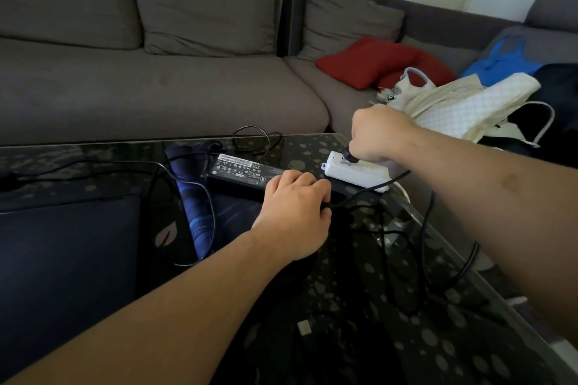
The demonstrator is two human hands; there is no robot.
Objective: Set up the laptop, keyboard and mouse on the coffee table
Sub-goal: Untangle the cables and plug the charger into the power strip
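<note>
A closed dark laptop lies at the left on the black glass coffee table. Beside it lies a partly rolled blue mouse pad. A black power adapter rests on the pad's far end. My left hand is closed around the adapter's black cable just in front of the adapter. My right hand grips a black plug that sits in a white power strip at the table's far right edge. No keyboard or mouse shows.
Loose black cables loop over the right half of the table. A grey corner sofa stands behind, with red cushions, a cream bag and blue clothing on its right seat.
</note>
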